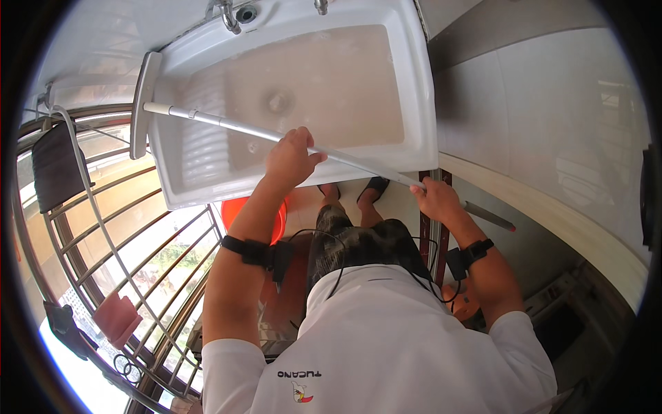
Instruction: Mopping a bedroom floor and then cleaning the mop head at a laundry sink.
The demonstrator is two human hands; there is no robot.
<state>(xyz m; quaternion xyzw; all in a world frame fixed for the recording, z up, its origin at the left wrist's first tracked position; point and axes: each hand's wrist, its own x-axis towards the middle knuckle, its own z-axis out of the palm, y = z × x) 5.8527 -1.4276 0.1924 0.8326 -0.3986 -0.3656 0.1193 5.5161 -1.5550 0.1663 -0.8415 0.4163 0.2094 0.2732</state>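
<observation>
A long white-and-grey pole (pixel 227 124) lies across a white sink (pixel 420 90) that holds murky water. At the pole's far left end a flat mop head (pixel 141 103) stands on edge against the sink's left rim. My left hand (pixel 289 159) grips the pole near its middle, over the sink's front edge. My right hand (pixel 436 199) grips the pole lower down, near its dark end (pixel 493 217), just off the sink's front right corner.
A metal tap (pixel 227 15) sits at the sink's back. An orange bucket (pixel 234 210) stands under the sink by my feet. A barred window (pixel 131 241) fills the left, with a pink sponge (pixel 116 319) on it. A tiled wall (pixel 545 117) is on the right.
</observation>
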